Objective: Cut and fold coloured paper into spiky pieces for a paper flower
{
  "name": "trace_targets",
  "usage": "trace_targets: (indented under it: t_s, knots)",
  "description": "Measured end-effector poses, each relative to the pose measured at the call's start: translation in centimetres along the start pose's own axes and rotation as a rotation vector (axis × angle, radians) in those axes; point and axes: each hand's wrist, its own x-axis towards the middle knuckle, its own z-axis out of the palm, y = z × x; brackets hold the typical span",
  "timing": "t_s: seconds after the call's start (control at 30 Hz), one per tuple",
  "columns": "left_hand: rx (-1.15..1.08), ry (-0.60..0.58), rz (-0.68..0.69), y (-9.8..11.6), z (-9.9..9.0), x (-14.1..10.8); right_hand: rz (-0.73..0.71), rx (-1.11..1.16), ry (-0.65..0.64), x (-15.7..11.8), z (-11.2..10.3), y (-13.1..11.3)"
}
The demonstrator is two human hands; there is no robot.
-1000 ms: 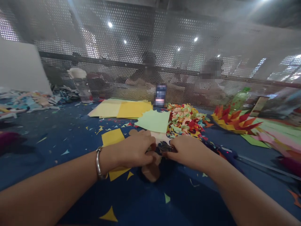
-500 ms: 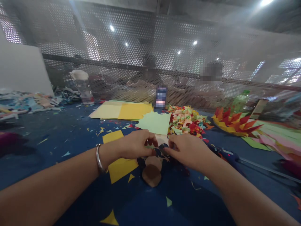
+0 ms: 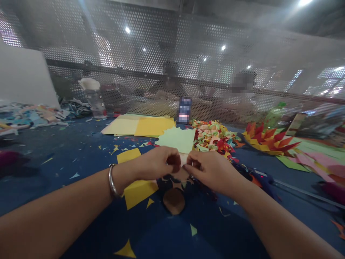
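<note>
Fingers curled into a pinch, my left hand [image 3: 159,162] meets a small peach piece of paper [image 3: 181,175] from the left. Opposite it, my right hand [image 3: 208,166] has its thumb and fingers closed at the right side of that paper. The fingertips hide much of the paper's edges. Just below lies a brown rounded paper shape [image 3: 174,202] on the table. Beyond my fingers is a light green sheet [image 3: 179,139] with a jagged left edge. Yellow paper [image 3: 140,193] lies partly beneath my left wrist, which wears a silver bangle.
Behind stand stacked yellow sheets [image 3: 155,126], a phone [image 3: 184,110] and a heap of colored paper scraps [image 3: 217,135]. At right are a glue gun [image 3: 260,178] with its cord and a spiky red-and-yellow paper piece [image 3: 269,140]. A cup [image 3: 93,97] stands back left.
My hands have drawn closer together, the right one shifting left. The peach paper has risen from above the brown shape to between my fingers.
</note>
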Motion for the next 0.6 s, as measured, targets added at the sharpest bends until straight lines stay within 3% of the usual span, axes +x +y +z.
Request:
trace_targets:
  t_s: [0.1, 0.27, 0.6]
  knots:
    - [-0.308, 0.117, -0.061, -0.57, -0.2, 0.54, -0.056, 0.051, 0.039, -0.14, -0.07, -0.14]
    - [-0.684, 0.199, -0.183, -0.76, -0.13, 0.73, -0.094, 0.111, 0.135, -0.17, -0.03, -0.13]
    - [-0.78, 0.145, -0.056, -0.27, 0.29, 0.45, -0.257, 0.125, 0.216, 0.2, 0.56, 0.42]
